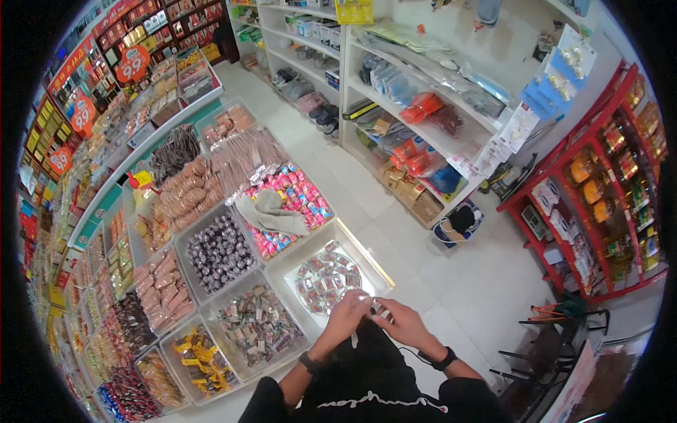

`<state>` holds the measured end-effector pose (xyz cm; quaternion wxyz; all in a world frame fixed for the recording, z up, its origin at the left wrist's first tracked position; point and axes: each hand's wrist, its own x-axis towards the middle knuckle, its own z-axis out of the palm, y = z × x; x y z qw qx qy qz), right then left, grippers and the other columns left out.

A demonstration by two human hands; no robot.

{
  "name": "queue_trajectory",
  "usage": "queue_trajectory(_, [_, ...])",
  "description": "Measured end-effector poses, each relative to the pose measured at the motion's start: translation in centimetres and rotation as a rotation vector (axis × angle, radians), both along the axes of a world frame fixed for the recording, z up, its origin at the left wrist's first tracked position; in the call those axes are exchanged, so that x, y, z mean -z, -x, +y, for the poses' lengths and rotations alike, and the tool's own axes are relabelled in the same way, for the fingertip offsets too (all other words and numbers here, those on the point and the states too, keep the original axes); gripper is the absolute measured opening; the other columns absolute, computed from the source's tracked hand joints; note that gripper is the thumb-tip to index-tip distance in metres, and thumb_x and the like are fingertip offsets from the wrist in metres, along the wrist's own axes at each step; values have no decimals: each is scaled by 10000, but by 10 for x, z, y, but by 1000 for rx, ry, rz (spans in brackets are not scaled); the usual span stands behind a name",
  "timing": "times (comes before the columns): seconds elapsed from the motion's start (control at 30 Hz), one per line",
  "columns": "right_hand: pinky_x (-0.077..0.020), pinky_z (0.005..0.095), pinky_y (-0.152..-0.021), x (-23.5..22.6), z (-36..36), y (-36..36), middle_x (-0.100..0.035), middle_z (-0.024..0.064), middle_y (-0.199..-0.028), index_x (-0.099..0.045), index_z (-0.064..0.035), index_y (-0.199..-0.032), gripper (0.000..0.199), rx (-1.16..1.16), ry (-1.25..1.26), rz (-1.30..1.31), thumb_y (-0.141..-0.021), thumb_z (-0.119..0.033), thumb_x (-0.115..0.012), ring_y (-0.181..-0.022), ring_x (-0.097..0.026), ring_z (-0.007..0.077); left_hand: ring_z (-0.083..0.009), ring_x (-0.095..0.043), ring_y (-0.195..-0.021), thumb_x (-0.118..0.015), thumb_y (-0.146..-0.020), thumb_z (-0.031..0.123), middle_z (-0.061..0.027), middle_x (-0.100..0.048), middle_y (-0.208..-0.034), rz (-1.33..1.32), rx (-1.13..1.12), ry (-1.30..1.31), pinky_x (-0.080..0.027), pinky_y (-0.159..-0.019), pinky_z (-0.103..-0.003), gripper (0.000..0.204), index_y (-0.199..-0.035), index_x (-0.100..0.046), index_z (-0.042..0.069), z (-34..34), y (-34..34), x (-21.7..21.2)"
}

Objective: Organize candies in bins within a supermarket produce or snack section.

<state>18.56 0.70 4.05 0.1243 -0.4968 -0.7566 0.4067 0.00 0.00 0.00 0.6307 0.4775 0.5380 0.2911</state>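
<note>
Left hand [349,314]: curled, pinching clear shiny piece [366,299]
Right hand [400,323]: curled, hold unclear
White bin [285,273]: small wrapped sweets [328,282]
Next bin [232,284]: dark balls [218,252]

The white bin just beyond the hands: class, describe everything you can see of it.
The white bin is open-topped, looks like plastic, and has straight walls. It stands level at the display's right edge, beside a bin of pink-wrapped sweets. Small wrapped pieces lie in a roughly round patch on its bottom, with bare white around them. The left hand hides part of its near side; contact cannot be told.
</note>
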Motion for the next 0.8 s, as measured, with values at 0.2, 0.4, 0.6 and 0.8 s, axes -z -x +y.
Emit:
queue_trajectory(0.2, [-494,283,-696,-5,-56,31,-634,117,-961,-399,-38,-1339,488,391,68,417,-889,-122,-568,-761,-612,150,-167,-616,-916,-615,-864,62,-129,-610,-1016,-487,-245,-167,-495,-784,-274,307,-1117,-460,-13,-28,-11,-27])
queue_trajectory(0.4, [-484,230,-624,0,-73,33,-636,94,-930,-498,10,-1194,327,444,-59,436,-887,-77,-568,-695,-607,117,-158,-626,-844,-654,-848,127,-136,-635,-937,-193,-228,-288,-494,-740,-287,237,-981,-517,-12,-39,-6,-43])
queue_trajectory(0.6, [-473,232,-629,-19,-77,4,-616,62,-798,-560,15,-977,130,609,18,598,-908,-94,-548,-661,-585,97,-141,-586,-672,-557,-918,272,-86,-616,-761,-34,-167,-334,-469,-620,-277,299,-1003,-614,-9,-47,-24,-51])
queue_trajectory(0.8, [-462,238,-628,-14,-88,-39,-591,47,-727,-546,17,-889,158,634,22,658,-926,-136,-535,-647,-555,91,-90,-565,-678,-521,-944,246,-57,-629,-794,-45,-8,-187,-450,-580,-238,290,-1046,-614,-9,-57,-50,-60])
